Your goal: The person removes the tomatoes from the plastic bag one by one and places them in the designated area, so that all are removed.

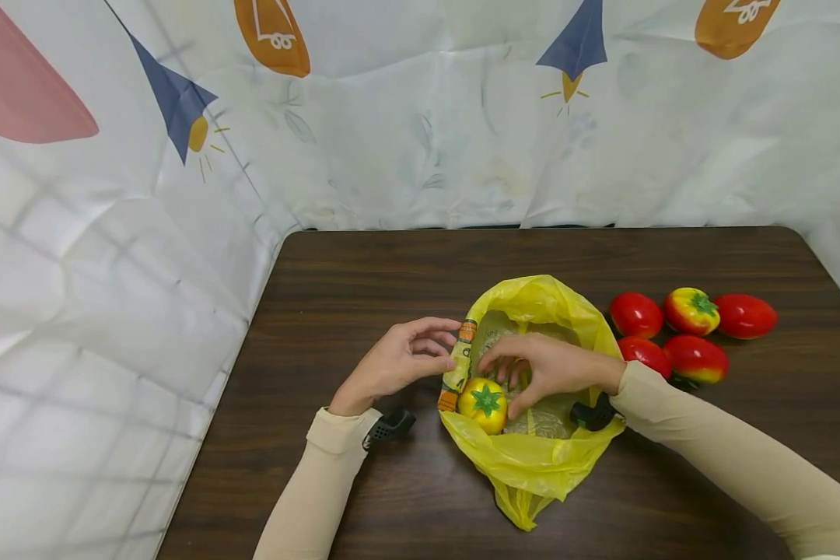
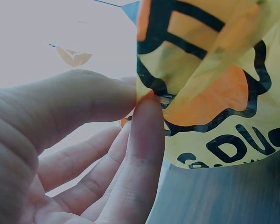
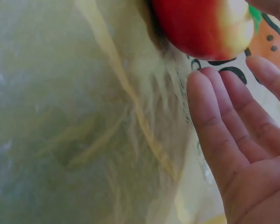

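A yellow plastic bag (image 1: 539, 467) with black and orange print stands on the table, its mouth spread wide. My left hand (image 1: 399, 364) pinches the bag's left rim between thumb and forefinger, as the left wrist view shows up close. Inside the bag, against its left wall, lies a red-and-yellow toy tomato (image 1: 483, 406) with a green leafy top. My right hand (image 1: 560, 365) reaches into the bag over the right side. In the right wrist view its fingers (image 3: 207, 112) are loosely bent beside the tomato (image 3: 200, 25), holding nothing.
Right of the bag, several more red toy tomatoes (image 1: 745, 316) lie grouped on the dark wooden table (image 1: 336, 288); my right forearm passes in front of them. A white printed curtain (image 1: 420, 140) hangs behind the table and along its left side.
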`<state>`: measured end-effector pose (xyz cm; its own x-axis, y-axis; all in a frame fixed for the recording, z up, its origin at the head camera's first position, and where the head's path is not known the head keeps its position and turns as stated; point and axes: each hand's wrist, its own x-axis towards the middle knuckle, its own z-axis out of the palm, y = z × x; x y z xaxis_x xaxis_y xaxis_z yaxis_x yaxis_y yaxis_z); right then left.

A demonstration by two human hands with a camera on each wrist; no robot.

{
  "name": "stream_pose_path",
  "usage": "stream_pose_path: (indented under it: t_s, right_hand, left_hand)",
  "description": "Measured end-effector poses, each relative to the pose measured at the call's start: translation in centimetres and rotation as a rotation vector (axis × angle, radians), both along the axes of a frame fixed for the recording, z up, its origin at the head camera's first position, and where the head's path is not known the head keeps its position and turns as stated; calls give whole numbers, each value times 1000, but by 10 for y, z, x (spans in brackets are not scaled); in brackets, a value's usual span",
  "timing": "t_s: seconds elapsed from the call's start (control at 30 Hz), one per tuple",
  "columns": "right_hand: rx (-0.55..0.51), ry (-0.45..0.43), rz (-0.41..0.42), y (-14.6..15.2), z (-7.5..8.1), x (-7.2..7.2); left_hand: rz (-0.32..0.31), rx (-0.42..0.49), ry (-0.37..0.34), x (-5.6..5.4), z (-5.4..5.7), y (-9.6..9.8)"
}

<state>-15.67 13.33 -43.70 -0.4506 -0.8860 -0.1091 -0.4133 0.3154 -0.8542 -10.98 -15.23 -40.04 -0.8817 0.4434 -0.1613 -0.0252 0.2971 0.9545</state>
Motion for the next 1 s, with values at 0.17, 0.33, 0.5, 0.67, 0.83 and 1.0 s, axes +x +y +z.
stream_pose_path:
  t_s: [0.17, 0.33, 0.5, 0.67, 0.83, 1.0]
  right_hand:
    - [20, -4, 21, -3, -2, 1]
    - [57, -16, 30, -7, -3, 3]
    - [73, -48, 33, -10, -6, 3]
    - [59, -59, 40, -11, -8, 4]
    - [51, -62, 39, -12, -9, 4]
    - [57, -30, 33, -11, -9, 5]
  left_hand:
    - [1, -3, 4, 0, -1, 0]
    - [4, -5, -3, 0, -2, 0]
    - [2, -5, 0, -1, -3, -1]
    - [0, -2, 2, -1, -2, 0]
    - [2, -9, -1, -1, -2, 0]
    - [3, -17, -6, -1, -2, 0]
